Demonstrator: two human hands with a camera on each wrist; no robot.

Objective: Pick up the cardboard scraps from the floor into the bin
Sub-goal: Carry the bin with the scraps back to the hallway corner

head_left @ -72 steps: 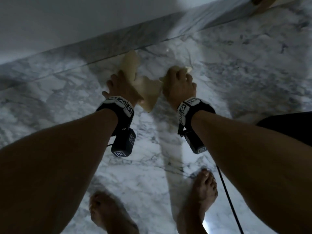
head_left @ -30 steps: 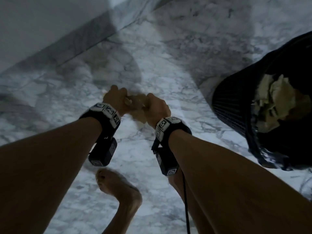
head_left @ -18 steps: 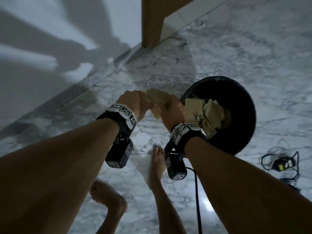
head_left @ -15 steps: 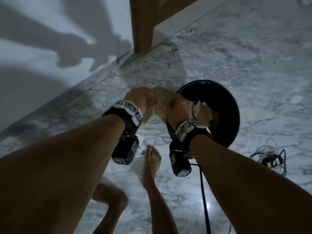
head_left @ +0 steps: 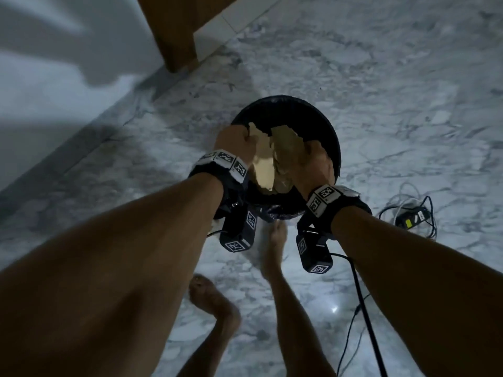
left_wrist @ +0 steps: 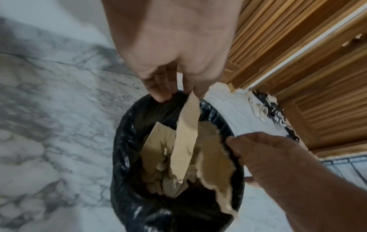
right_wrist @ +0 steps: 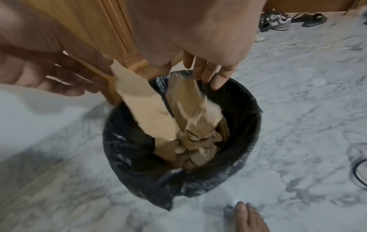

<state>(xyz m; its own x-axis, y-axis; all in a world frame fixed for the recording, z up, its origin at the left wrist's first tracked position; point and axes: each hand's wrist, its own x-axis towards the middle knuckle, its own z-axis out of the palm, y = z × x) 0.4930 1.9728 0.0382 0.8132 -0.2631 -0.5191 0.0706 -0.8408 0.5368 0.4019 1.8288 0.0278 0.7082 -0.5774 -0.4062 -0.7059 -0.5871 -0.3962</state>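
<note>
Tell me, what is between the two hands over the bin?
Two cardboard scraps hang there: a pale one pinched by the left hand, a browner one held by the right hand, above the bin. The head view shows it.

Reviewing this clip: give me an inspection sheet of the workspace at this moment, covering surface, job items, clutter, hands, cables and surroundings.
Surface: grey-veined marble floor; no loose scraps seen on it.
Job items: black lined bin already holds cardboard scraps; a pale scrap and a browner torn scrap hang over its mouth.
Clutter: shoes on the floor by the wooden furniture.
Hands: left hand pinches the pale scrap's top; right hand pinches the browner scrap. Both are above the bin.
Cables: tangled cords with a small adapter right of the bin; a black lead runs from the right wrist camera.
Surroundings: white wall, wooden panelling, bare feet.
</note>
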